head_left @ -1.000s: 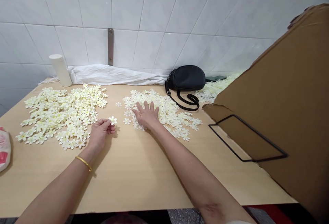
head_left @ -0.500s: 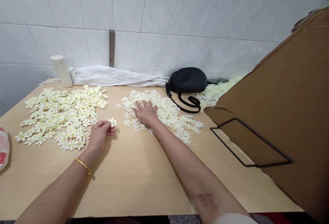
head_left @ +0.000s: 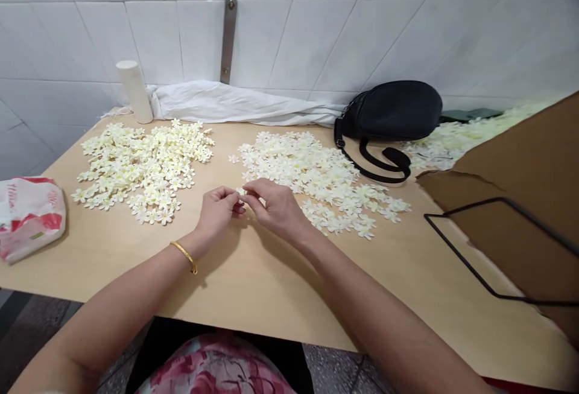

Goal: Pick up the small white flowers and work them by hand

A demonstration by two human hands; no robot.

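Note:
My left hand, with a gold bangle at the wrist, pinches a small white flower above the table. Fingertips of my right hand meet it at that flower, also in a pinch; the fingers partly hide the flower. On the left lies a pile of cream flowers with yellow centres. A wider, flatter spread of white flowers lies behind and to the right of my right hand.
A white bottle and white cloth are along the tiled wall. The black bag lies right, its strap on the table. Far right are cardboard, a black wire frame and more flowers. A red-and-white packet lies left.
My right hand has left the white flowers and come to my left hand, its spread fingers now pinched at the held flower. The view has shifted left and downward.

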